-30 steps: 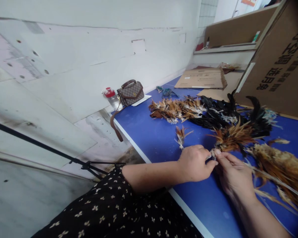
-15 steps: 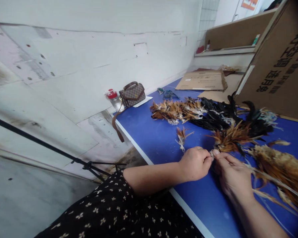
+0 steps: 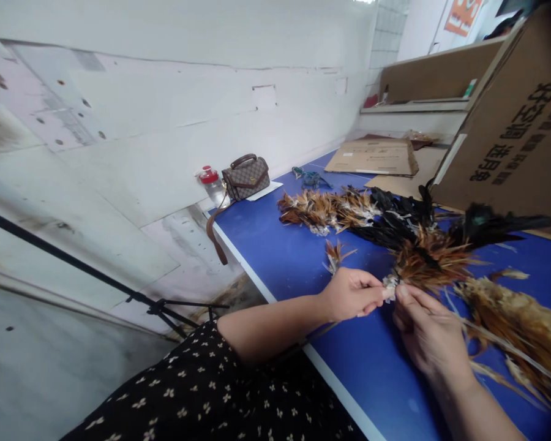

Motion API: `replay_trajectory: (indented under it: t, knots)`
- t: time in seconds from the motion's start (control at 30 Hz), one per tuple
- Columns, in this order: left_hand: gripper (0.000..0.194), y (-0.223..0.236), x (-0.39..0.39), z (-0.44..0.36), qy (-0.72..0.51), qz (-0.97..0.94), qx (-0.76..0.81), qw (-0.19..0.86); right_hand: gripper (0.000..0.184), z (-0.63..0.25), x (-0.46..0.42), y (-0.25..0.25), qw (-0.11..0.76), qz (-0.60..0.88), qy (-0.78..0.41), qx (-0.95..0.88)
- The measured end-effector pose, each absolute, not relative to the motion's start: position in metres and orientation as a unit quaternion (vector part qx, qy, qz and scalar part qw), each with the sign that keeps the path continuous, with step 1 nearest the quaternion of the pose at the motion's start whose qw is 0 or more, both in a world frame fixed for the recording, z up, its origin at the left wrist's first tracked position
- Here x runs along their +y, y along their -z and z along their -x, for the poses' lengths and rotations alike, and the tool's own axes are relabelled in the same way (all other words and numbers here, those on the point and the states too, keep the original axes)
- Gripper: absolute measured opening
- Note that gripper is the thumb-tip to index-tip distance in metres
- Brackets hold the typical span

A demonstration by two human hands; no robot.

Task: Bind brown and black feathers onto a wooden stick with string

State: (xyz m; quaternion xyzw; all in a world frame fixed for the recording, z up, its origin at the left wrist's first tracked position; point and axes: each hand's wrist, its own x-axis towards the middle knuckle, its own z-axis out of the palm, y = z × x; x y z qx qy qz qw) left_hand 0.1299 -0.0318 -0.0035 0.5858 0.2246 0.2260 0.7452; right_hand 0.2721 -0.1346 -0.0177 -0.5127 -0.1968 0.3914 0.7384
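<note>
Running up behind everything, a pale, patched wall [image 3: 188,135] fills most of the left side of the room and meets a blue table [image 3: 266,251] with a white edge. A big sheet of cardboard [image 3: 509,122] with black print stands upright at the table's far right. Beyond it is a shelf [image 3: 434,106], and below that a flattened piece of brown board [image 3: 371,157] lies on the tabletop. At the lower left the person's black patterned dress [image 3: 202,386] shows, beside the dark pole [image 3: 73,257] of a stand. Feathers cover much of the table: a tan and brown pile [image 3: 523,306] at the right, glossy black feathers [image 3: 395,208] in the middle, and a row of short brown tufts [image 3: 307,208] joining them on the left. By the wall sits a checked handbag [image 3: 247,177], its flap down, contents hidden; just beside it is a clear bottle [image 3: 215,188] with a red lid, what it holds being hard to tell. Close together over the near table, the left hand [image 3: 349,295] and the right hand [image 3: 434,337] pinch the pale ends of a brown feather bunch [image 3: 434,260], whose tips fan away from them. One small tuft [image 3: 335,254] lies apart, just past the left hand.
</note>
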Motion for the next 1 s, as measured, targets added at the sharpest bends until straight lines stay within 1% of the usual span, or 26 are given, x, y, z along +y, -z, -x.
replay_trajectory:
  t: [0.07, 0.17, 0.3, 0.43, 0.53, 0.6, 0.67, 0.77, 0.83, 0.87, 0.9, 0.93, 1.0]
  knots:
    - [0.062, -0.002, -0.030, -0.127, -0.204, -0.540, 0.201, 0.791, 0.055, -0.272, -0.136, 0.015, 0.733, 0.500, -0.410, -0.212]
    - [0.060, -0.006, -0.027, -0.126, -0.161, -0.478, 0.167, 0.847, 0.051, -0.274, -0.140, 0.012, 0.722, 0.481, -0.433, -0.247]
    - [0.047, -0.006, -0.022, -0.128, -0.085, -0.431, 0.124, 0.890, 0.046, -0.277, -0.144, 0.009, 0.713, 0.469, -0.442, -0.278]
    - [0.035, -0.007, -0.020, -0.130, -0.045, -0.421, 0.162, 0.892, 0.045, -0.278, -0.142, 0.011, 0.711, 0.492, -0.423, -0.271]
    - [0.036, -0.002, -0.025, -0.135, -0.102, -0.476, 0.230, 0.842, 0.053, -0.275, -0.136, 0.015, 0.722, 0.520, -0.396, -0.228]
    - [0.035, 0.005, -0.031, -0.139, -0.168, -0.547, 0.282, 0.770, 0.058, -0.272, -0.133, 0.018, 0.728, 0.534, -0.380, -0.204]
    - [0.026, 0.013, -0.038, -0.140, -0.241, -0.623, 0.313, 0.675, 0.060, -0.269, -0.130, 0.021, 0.734, 0.541, -0.363, -0.192]
    - [0.019, 0.019, -0.043, -0.140, -0.322, -0.738, 0.277, 0.525, 0.060, -0.266, -0.130, 0.023, 0.734, 0.551, -0.347, -0.190]
    - [0.011, 0.018, -0.044, -0.138, -0.337, -0.799, 0.233, 0.441, 0.062, -0.266, -0.131, 0.024, 0.735, 0.558, -0.338, -0.184]
    - [0.012, 0.016, -0.043, -0.138, -0.335, -0.813, 0.219, 0.423, 0.063, -0.267, -0.132, 0.024, 0.734, 0.562, -0.335, -0.182]
    - [0.016, 0.014, -0.042, -0.138, -0.329, -0.811, 0.216, 0.433, 0.063, -0.268, -0.133, 0.025, 0.733, 0.564, -0.334, -0.181]
    - [0.021, 0.012, -0.041, -0.138, -0.317, -0.794, 0.222, 0.468, 0.064, -0.269, -0.133, 0.025, 0.733, 0.564, -0.335, -0.180]
    - [0.028, 0.005, -0.036, -0.138, -0.275, -0.720, 0.245, 0.588, 0.064, -0.270, -0.134, 0.025, 0.733, 0.556, -0.347, -0.185]
